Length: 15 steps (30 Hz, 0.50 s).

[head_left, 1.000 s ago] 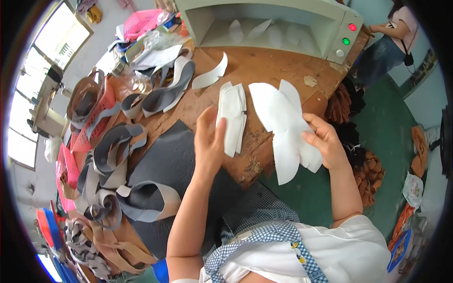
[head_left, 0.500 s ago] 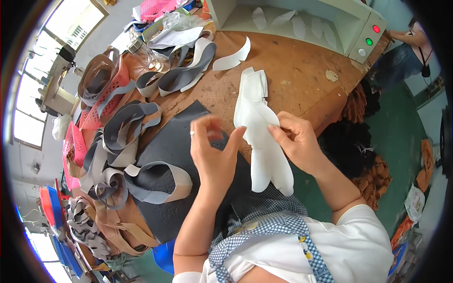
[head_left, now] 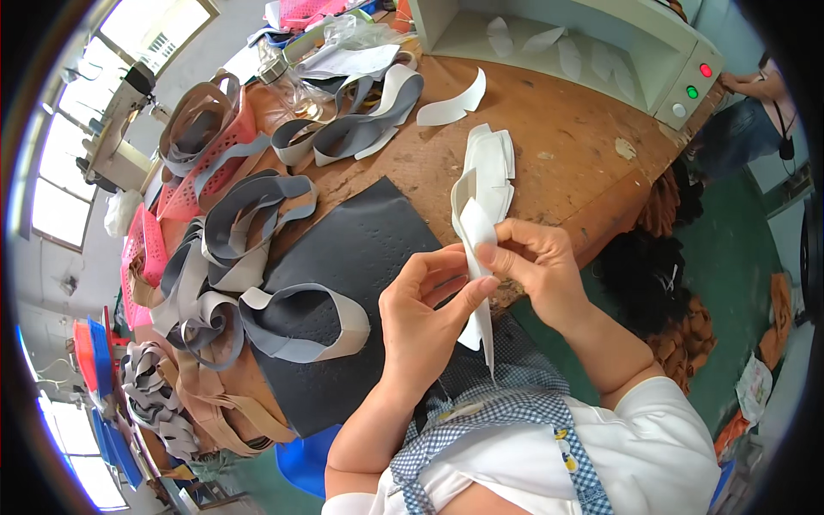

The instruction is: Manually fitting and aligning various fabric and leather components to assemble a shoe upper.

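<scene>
Right hand: thumb and forefinger clamped together on the white curved cut-outs, at their upper part.
Left hand: palm turned inward, fingers curled, thumb tip at the lower part of the same cut-outs; whether the fingers close on them cannot be told.
White curved cut-outs: thin, flat, narrow, more than one, upright between the hands, partly overlapping; held in front of the near edge of the worktable, lower ends before the checked apron; exact count hidden.
White stack: similar pale pieces, layered, on the worktable just beyond the hands.
Single white piece: curved, lying flat on the worktable, apart from the stack.
Worktable: brown, scuffed surface.
Black sheet: on the worktable, left of the hands.
Grey-and-beige strip loop: resting on the black sheet.
Open-fronted cabinet: pale, at the far side; red and green lights on its end, several white pieces inside.
</scene>
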Available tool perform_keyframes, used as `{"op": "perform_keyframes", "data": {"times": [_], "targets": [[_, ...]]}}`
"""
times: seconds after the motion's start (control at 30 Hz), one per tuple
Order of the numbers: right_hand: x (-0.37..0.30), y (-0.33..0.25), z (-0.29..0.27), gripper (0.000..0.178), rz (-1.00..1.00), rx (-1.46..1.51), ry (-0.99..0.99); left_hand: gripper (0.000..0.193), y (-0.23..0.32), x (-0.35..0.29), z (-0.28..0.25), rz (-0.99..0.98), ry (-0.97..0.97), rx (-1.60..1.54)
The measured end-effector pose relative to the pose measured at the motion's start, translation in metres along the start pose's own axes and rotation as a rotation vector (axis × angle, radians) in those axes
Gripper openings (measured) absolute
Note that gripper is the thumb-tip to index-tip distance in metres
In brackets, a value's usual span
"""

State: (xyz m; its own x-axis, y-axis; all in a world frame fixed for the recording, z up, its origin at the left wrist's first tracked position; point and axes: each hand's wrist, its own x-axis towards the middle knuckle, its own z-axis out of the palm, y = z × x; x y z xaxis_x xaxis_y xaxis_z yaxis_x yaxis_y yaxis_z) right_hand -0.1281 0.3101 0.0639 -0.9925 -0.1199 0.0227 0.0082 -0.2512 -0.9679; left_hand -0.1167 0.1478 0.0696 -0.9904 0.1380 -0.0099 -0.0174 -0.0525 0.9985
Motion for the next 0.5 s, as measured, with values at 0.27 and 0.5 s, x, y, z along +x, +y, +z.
{"op": "perform_keyframes", "data": {"times": [0.27,0.5], "targets": [[0.008,0.016,0.023,0.012,0.112,0.190,-0.112,0.022,-0.002,-0.012,-0.018,-0.037,0.131,-0.098],[0.009,0.029,0.036,0.009,0.073,0.207,-0.156,0.021,-0.017,-0.017,-0.035,-0.054,0.165,-0.327]]}}
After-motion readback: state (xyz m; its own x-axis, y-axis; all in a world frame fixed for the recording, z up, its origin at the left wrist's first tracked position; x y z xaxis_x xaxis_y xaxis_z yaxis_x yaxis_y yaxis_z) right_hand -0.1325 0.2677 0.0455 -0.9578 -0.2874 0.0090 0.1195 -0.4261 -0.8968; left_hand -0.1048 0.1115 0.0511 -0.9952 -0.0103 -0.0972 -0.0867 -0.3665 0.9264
